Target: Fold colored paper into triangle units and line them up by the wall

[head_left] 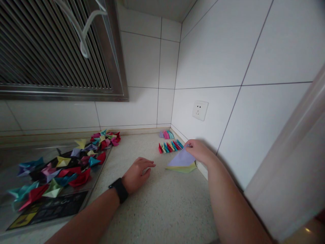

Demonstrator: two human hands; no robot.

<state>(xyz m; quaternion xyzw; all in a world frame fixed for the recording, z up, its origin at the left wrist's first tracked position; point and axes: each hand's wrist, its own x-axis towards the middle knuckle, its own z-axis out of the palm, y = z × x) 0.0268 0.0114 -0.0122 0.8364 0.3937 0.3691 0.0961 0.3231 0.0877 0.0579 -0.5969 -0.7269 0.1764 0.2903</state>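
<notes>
My right hand (196, 149) pinches the top corner of a purple sheet of paper (183, 158), which slants up from the counter. Under it lies a yellow-green sheet (186, 168). To the left, my left hand (139, 172), with a black watch on the wrist, hovers over or rests on the counter; its fingers are stretched out and hold nothing. Just behind the sheets stands a row of folded paper pieces (170, 146) in red, teal and yellow. A smaller group of folded pieces (166, 134) in purple, pink and teal sits farther back near the corner.
Many colourful folded paper shapes (73, 169) lie heaped on the stove top (98, 178) at the left. The speckled counter (157, 210) meets tiled walls. A socket (200, 110) is on the right wall, and a metal range hood (119, 91) with a white cable (83, 44) hangs upper left.
</notes>
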